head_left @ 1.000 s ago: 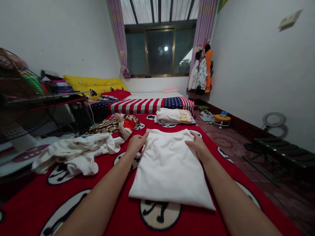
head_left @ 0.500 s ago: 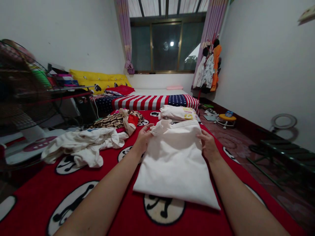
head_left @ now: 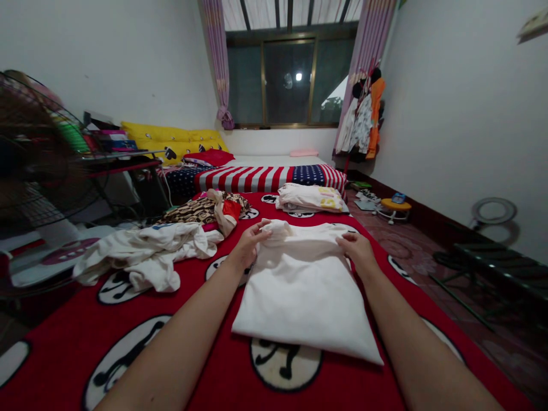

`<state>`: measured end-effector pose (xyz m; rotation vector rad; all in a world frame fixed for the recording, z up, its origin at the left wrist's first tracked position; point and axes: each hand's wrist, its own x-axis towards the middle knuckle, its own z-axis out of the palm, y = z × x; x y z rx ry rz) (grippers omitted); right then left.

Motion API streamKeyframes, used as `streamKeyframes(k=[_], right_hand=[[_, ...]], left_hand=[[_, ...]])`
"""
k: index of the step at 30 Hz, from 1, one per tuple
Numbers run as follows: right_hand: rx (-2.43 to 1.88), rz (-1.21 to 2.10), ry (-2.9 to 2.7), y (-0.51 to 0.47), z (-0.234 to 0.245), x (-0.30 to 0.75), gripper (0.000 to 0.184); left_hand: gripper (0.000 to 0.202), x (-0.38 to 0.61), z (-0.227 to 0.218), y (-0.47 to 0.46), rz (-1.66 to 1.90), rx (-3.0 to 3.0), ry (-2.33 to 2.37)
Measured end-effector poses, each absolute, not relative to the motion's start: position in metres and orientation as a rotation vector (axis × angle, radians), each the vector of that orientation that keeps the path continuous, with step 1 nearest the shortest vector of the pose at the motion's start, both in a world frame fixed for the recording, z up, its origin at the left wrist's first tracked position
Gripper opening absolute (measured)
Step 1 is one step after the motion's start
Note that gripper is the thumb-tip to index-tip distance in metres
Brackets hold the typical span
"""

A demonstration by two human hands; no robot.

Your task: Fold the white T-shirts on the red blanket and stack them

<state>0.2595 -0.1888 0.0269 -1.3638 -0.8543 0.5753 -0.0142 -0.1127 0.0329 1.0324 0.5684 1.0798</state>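
Observation:
A white shirt [head_left: 306, 291], folded to a rough rectangle, lies on the red patterned blanket [head_left: 205, 365] in front of me. My left hand [head_left: 249, 244] pinches its far left corner, where the cloth bunches up. On the far right side, my right hand [head_left: 356, 250] has thumb and fingers closed on the edge. The far edge is slightly raised between both hands, while the near edge rests flat. Just beyond it sits a stack of folded light clothes [head_left: 311, 197] with yellow lettering.
Crumpled white clothing [head_left: 145, 251] and a brown patterned garment [head_left: 192, 209] lie to the left. A fan [head_left: 38, 154] stands at the far left. Behind is a bed with a striped cover [head_left: 248, 178]. A yellow stool [head_left: 394, 204] and a dark slatted bench [head_left: 505, 262] are on the right.
The shirt's far edge has come down and nearer to me, uncovering more of the folded stack behind. My right hand has shifted slightly left, still gripping the edge.

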Motion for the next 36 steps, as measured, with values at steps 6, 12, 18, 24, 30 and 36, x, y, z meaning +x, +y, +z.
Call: streamKeyframes(k=[6, 12, 18, 24, 30, 36], right_hand=[[-1.336, -0.005, -1.267, -0.195, 0.045, 0.219, 0.014], [-1.046, 0.444, -1.519, -0.195, 0.049, 0.179, 0.024], [-1.105, 0.552, -1.559, -0.193, 0.044, 0.184, 0.027], [-1.093, 0.528, -1.356, -0.198, 0.058, 0.194, 0.015], [-1.029, 0.479, -1.267, -0.207, 0.071, 0.186, 0.023], [-0.982, 0.547, -1.332, -0.207, 0.073, 0.193, 0.039]], left_hand=[[0.056, -0.006, 0.04, -0.119, 1.16, 1.018, 0.58], [0.048, -0.001, 0.049, -0.128, 1.164, 1.21, 0.457], [0.047, 0.008, 0.057, -0.139, 1.118, 1.345, 0.468], [0.051, 0.011, 0.061, -0.145, 1.1, 1.455, 0.558], [0.045, 0.013, 0.061, -0.15, 0.95, 1.725, 0.535], [0.038, 0.014, 0.063, -0.157, 0.834, 1.725, 0.568]])
